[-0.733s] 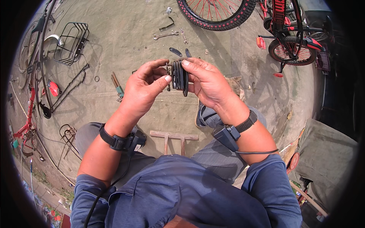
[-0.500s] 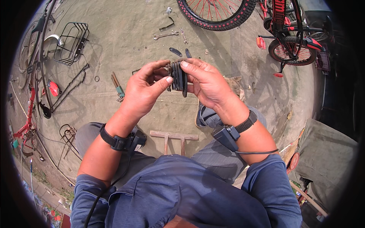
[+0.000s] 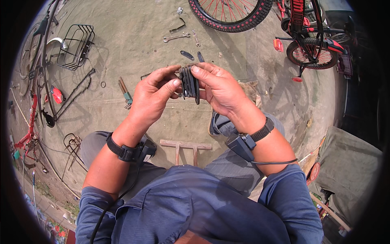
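Presently both hands meet in front of the chest over one small black part (image 3: pixel 189 82), a stack of thin dark discs or rings seen edge-on, probably a bicycle sprocket cluster or similar; its exact kind cannot be told at this size. Left hand (image 3: pixel 152 97): thumb and forefinger closed in a pinch against the left face of the stack, other fingers curled loosely behind. Right hand (image 3: pixel 217 87): forefinger laid over the top edge, thumb underneath, fingers wrapped around the right side, so the part is gripped from both sides and held clear of the ground, above the knees. Judgement on progress: the part is off any bicycle and in hand, so removal or pick-up appears done; the fingers sit on the outer disc, which suggests the work is at the stage of inspecting, aligning or separating the pieces, with no refitting visible. No tool is in either hand. A spanner (image 3: pixel 175 38) lies well apart on the concrete floor (image 3: pixel 134 28), as do a loose chain (image 3: pixel 75 92), a wire basket (image 3: pixel 75 46) and small black strips (image 3: pixel 187 55). A red-rimmed wheel (image 3: pixel 229 12) lies at the top edge, and a small red bicycle (image 3: pixel 310 42) stands to the right of it. A wooden stool frame (image 3: pixel 185 146) sits between the legs.
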`<state>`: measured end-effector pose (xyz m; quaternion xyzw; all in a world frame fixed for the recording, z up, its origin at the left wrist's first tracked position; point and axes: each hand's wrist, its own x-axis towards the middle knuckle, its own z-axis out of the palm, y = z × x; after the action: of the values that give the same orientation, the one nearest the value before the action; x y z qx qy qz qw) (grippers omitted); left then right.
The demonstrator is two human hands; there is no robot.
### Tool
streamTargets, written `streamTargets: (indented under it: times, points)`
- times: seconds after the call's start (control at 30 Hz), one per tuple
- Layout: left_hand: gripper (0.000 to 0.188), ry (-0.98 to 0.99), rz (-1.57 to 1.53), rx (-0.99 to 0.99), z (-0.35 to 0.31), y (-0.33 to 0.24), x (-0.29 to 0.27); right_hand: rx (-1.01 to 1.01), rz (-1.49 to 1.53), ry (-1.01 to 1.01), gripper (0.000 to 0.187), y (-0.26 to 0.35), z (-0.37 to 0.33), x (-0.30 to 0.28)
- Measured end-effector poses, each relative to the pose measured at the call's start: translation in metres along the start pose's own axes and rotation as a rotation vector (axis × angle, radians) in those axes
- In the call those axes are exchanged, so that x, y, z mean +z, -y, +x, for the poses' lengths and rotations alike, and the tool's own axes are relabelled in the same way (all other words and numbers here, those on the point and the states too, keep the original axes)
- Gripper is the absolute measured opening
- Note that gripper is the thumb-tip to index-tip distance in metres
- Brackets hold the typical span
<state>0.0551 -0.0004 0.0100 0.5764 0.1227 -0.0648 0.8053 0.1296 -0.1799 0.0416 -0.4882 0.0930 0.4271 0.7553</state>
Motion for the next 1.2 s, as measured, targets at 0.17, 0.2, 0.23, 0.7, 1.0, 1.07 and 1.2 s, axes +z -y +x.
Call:
streamTargets:
  times: [0.17,0.2,0.23,0.7,1.0,1.07,1.2]
  points:
    - [0.036,0.023,0.013,-0.003,0.0,0.001,-0.002,0.004,0.0,0.006,0.028,-0.003,0.001,-0.002]
    - [0.036,0.023,0.012,0.001,0.001,0.001,-0.003,0.009,0.001,0.004,0.028,-0.003,0.002,-0.003]
    - [0.036,0.022,0.014,0.001,0.001,0.001,-0.003,0.013,0.001,0.002,0.028,-0.003,0.002,-0.003]
    - [0.027,-0.01,0.008,-0.05,0.002,-0.003,0.0,0.038,-0.016,0.025,0.029,-0.007,0.002,-0.002]
    - [0.021,-0.006,0.045,-0.038,0.0,-0.001,0.002,-0.067,-0.104,0.18,0.035,-0.017,0.004,-0.001]
    - [0.02,-0.008,0.041,-0.025,-0.001,-0.002,0.002,-0.1,-0.157,0.198,0.034,-0.016,0.002,0.002]
    - [0.019,0.03,-0.01,-0.002,-0.003,-0.003,0.002,-0.114,-0.229,0.211,0.037,-0.016,0.002,0.005]
